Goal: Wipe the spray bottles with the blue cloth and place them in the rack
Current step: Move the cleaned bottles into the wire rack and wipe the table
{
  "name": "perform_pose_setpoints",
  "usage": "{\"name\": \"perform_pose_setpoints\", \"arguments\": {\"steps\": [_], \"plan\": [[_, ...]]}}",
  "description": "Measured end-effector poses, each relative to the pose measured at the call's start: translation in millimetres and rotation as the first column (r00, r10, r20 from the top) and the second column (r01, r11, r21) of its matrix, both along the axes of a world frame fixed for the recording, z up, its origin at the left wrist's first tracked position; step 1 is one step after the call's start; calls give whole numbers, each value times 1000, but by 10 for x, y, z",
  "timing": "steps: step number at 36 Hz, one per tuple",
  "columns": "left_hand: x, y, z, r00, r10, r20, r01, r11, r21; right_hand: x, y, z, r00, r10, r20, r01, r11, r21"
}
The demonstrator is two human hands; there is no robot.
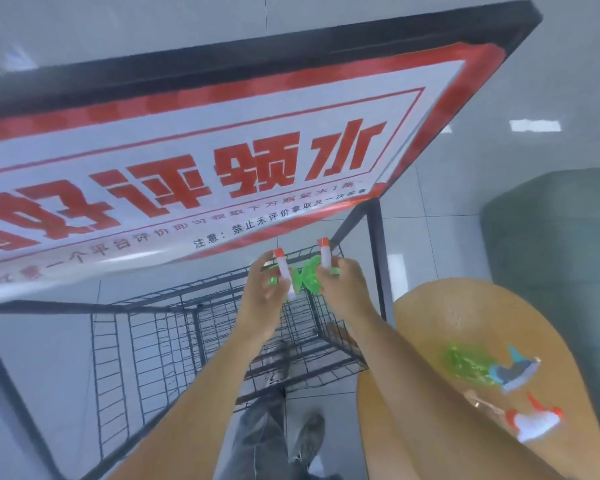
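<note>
The left hand (pixel 262 292) is curling its fingers round the white spray head, red at the nozzle, of a translucent green plastic spray bottle (pixel 284 271), and the right hand (pixel 340 282) is gripping a second green plastic bottle with the same white and red head (pixel 317 270). Both hands are holding their bottles close together, almost touching, above the open top of the black wire-mesh rack (pixel 222 327), just under the edge of a slanted white sign board with large red characters and a black frame (pixel 187 150).

Judging by this, the placing step is under way: two bottles are being carried over the rack's upper basket. The next move calls for lowering them past the sign's edge and setting them upright on the mesh floor, where the thin wires give a narrow, uneven footing and light plastic bottles could tip.

To the right, on the round tan wooden table (pixel 482 306), another green spray bottle (pixel 465 365) is lying on its side with the crumpled blue cloth (pixel 515 370) just beside it, and a white and red trigger head (pixel 534 422) is lying nearer the edge; motion blur is hiding whether it belongs to a further bottle. Glossy pale floor tiles (pixel 447 202) are showing below, with a shoe (pixel 309 434) in view.
</note>
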State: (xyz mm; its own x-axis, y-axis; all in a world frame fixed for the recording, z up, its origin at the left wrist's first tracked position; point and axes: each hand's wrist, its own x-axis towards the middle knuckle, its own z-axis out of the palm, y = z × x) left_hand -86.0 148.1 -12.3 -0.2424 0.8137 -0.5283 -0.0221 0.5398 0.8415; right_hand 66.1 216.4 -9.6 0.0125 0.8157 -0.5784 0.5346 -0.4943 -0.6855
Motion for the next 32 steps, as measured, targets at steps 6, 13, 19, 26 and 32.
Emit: {"name": "perform_pose_setpoints", "arguments": {"steps": [6, 13, 19, 26, 32], "plan": [[-55, -38, 12, 1000, -7, -15, 7, 1000, 12, -85, 53, -24, 998, -44, -42, 43, 998, -35], [-139, -51, 25, 994, -101, -43, 101, 995, -1, -110, 64, -14, 996, -58, -70, 57, 998, -22], [-178, -50, 40, 989, -136, -59, 136, 991, 4, -113, 24, -82, 1000, -9, 30, 8, 1000, 28], [-220, -47, -14, 992, -104, -76, 105, 994, 11, -76, -10, 4, 993, 78, 88, -83, 995, 58], [-263, -79, 51, 989, -123, -83, 125, 992, 17, -18, -53, 140, 989, 80, 123, -88, 994, 65]]}}
